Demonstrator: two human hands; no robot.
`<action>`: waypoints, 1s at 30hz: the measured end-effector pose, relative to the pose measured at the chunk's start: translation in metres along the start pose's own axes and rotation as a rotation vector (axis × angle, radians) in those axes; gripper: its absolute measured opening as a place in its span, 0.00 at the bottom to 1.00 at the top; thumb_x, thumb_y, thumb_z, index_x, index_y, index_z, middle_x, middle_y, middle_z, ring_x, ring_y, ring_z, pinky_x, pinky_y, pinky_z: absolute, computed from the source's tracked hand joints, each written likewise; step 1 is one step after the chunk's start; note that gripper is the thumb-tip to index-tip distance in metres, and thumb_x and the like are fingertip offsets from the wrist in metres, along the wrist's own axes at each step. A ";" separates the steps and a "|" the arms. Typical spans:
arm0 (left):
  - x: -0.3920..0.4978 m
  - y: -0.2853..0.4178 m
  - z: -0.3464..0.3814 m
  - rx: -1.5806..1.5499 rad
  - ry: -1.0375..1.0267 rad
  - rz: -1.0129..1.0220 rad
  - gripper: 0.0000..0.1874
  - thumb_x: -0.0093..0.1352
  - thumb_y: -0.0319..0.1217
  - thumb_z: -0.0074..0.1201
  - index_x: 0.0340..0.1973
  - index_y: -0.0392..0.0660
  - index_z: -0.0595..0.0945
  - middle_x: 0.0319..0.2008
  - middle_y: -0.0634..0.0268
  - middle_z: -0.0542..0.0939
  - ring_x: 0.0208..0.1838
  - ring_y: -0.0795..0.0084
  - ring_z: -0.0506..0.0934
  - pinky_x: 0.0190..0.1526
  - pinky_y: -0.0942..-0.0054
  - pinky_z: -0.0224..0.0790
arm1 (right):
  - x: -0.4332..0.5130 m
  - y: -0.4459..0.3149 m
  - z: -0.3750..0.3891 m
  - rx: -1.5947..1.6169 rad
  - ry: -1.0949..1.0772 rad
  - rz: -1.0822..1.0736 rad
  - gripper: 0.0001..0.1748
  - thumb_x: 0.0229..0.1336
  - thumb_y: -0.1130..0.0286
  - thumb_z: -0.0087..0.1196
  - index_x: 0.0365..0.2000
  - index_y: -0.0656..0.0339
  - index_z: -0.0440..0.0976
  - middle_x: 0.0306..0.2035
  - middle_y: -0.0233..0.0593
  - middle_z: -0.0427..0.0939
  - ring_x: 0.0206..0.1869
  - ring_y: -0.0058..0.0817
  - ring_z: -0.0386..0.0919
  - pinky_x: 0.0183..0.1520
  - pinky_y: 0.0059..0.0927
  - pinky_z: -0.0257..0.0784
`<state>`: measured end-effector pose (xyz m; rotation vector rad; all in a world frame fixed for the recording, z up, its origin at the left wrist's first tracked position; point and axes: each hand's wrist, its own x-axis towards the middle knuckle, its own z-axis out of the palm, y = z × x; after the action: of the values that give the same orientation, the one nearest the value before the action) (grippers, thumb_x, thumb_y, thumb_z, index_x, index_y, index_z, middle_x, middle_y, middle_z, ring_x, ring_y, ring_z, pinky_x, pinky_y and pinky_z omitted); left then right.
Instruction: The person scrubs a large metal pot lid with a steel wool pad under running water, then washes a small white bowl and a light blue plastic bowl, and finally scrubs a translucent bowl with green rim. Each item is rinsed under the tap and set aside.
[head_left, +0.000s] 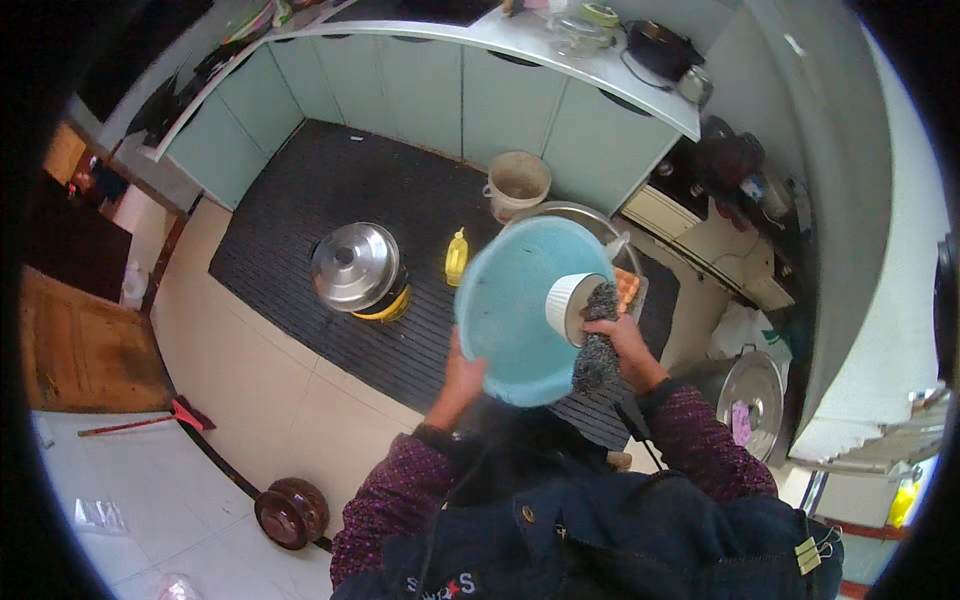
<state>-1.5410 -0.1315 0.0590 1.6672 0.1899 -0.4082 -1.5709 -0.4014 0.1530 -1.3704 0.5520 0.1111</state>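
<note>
My left hand (459, 373) grips the lower left rim of a light blue plastic basin (510, 315), thumb over the edge. The basin is tilted, and its inside faces me. At its right side my right hand (628, 346) holds a shaggy grey scrubbing cloth or scourer (598, 360) together with a white ribbed bowl (564, 304). The bowl lies on its side with its mouth turned right, towards the scrubber. My fingers and the scrubber hide part of its rim. Behind the blue basin, a wide metal basin (581, 210) is partly covered, with an orange gridded object (625, 289) at its right.
A lidded metal pot (355, 264) and a yellow bottle (456, 261) stand on the black ribbed mat (315, 176). A pale bucket (517, 180) is near the green cabinets (420, 90). At right leans a round metal lid (752, 405); a brown stool (291, 514) sits lower left.
</note>
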 end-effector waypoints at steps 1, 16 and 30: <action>0.013 -0.001 -0.014 -0.062 0.045 -0.007 0.33 0.58 0.20 0.46 0.61 0.38 0.62 0.49 0.48 0.75 0.50 0.56 0.76 0.50 0.64 0.70 | 0.008 -0.013 0.009 0.046 -0.088 -0.029 0.15 0.45 0.78 0.58 0.37 0.70 0.76 0.30 0.36 0.78 0.27 0.26 0.77 0.31 0.28 0.73; 0.166 0.060 -0.206 -0.336 0.367 -0.067 0.23 0.61 0.24 0.45 0.53 0.33 0.67 0.42 0.52 0.77 0.35 0.59 0.80 0.24 0.63 0.78 | 0.147 -0.106 0.129 0.099 -0.202 0.152 0.14 0.48 0.73 0.58 0.38 0.65 0.76 0.35 0.34 0.78 0.33 0.24 0.77 0.36 0.25 0.73; 0.295 0.112 -0.126 -0.317 0.025 -0.218 0.23 0.61 0.24 0.47 0.52 0.32 0.68 0.41 0.55 0.76 0.35 0.62 0.79 0.25 0.66 0.76 | 0.319 -0.121 0.201 -0.130 -0.245 0.233 0.11 0.44 0.72 0.59 0.31 0.68 0.76 0.26 0.36 0.77 0.28 0.25 0.76 0.31 0.27 0.71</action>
<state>-1.2100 -0.0557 0.0641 1.3443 0.4354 -0.4935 -1.1851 -0.3131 0.1417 -1.3903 0.5019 0.5048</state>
